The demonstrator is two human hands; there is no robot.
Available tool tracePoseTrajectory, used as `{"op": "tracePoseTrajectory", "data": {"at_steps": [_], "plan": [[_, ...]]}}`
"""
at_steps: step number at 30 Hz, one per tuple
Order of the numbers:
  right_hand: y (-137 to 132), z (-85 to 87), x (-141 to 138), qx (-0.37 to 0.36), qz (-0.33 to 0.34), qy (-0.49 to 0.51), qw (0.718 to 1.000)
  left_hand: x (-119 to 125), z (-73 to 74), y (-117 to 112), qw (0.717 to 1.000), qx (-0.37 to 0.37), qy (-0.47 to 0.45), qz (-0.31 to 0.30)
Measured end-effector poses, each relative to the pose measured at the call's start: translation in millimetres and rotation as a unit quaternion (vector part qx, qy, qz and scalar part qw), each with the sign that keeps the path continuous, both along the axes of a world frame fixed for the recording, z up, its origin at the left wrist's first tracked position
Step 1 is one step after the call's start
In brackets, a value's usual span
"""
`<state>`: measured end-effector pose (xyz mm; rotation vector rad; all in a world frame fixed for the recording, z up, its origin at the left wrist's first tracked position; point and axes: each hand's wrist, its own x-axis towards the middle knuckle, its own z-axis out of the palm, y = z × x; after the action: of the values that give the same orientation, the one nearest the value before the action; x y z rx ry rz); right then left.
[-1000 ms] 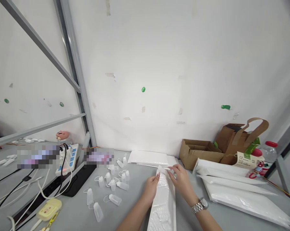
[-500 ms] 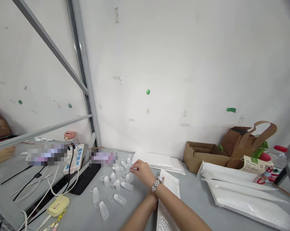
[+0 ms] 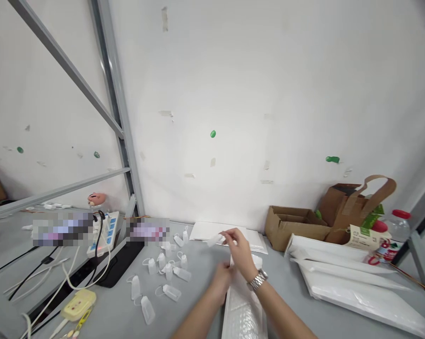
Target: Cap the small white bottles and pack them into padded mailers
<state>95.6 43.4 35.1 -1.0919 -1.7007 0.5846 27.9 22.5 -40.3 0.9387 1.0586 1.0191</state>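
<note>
My right hand (image 3: 237,248), with a metal watch at the wrist, pinches a small translucent squeeze bottle (image 3: 215,240) that hangs above the table. My left hand (image 3: 222,278) is closed on the left edge of a white bubble mailer (image 3: 243,308), which lies lengthwise under my right forearm. The left fingertips are partly hidden behind the mailer's edge. To the left of both hands stand and lie several more squeeze bottles (image 3: 171,292), with small caps on looped straps.
Flat white mailers (image 3: 201,230) lie by the wall. A stack of filled white mailers (image 3: 356,285) is at the right, before a cardboard box (image 3: 290,235) and a brown bag (image 3: 342,212). Cables, a power strip (image 3: 108,233) and a yellow case (image 3: 78,304) occupy the left.
My right hand has picked a squeeze bottle out of the group and moved right, over the mailer. My left hand now shows beside the mailer's edge. The view has shifted slightly.
</note>
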Motion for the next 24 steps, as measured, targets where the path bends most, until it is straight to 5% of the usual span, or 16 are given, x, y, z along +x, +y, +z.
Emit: {"op": "tracePoseTrajectory", "data": {"at_steps": [4,8,17,24], "plan": [[-8,-14.7,65,0.017,-0.105,0.084,0.991,-1,11.0,-7,0.999,-0.004,-0.034,-0.007],[-19,-29.5,101,0.003,-0.153,0.053,0.987,0,18.4,-11,0.999,0.000,-0.049,-0.017],[-23,-19.7,127,-0.008,-0.102,-0.039,0.994,1,25.8,-14,0.999,0.011,-0.036,-0.026],[-19,-20.7,131,-0.028,-0.080,0.018,0.996,2,24.3,-12,0.999,0.005,-0.027,-0.037]]}}
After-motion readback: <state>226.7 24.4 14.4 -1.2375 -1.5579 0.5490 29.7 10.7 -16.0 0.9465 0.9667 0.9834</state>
